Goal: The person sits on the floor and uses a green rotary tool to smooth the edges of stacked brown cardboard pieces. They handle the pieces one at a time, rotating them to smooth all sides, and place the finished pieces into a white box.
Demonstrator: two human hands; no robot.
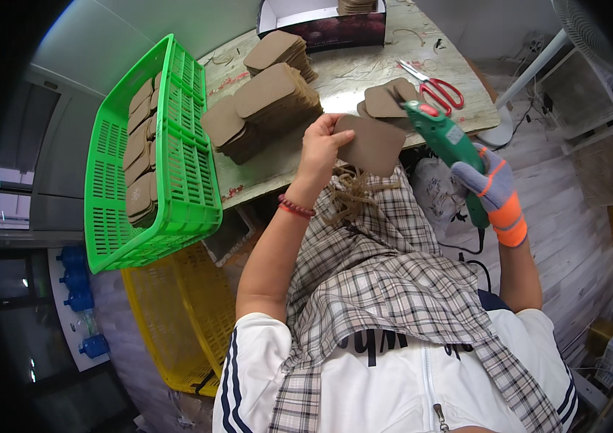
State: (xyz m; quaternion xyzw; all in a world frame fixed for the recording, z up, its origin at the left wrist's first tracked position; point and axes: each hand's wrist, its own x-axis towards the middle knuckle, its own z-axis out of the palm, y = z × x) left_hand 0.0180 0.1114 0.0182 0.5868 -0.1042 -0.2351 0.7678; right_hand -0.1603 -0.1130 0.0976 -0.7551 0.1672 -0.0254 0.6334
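My left hand (321,142) pinches a brown rounded-square pad (373,146) at its left edge, holding it over my lap by the table's front edge. In an orange-and-grey glove, my right hand (492,184) grips a green corded power tool (445,137) with a red button. The tool's dark tip lies in front of a few loose brown pads (384,101) on the table, to the right of the held pad; whether it touches them I cannot tell. Brown trimmed strips (353,198) lie on my checked apron (386,267). Red-handled scissors (440,92) rest open beside the loose pads.
Several stacks of brown pads (270,94) stand on the worn table (349,72). A green plastic crate (189,155) on the left holds more pads. An open box (342,30) sits at the back. A yellow crate (176,317) stands lower left; a fan (530,68) is at right.
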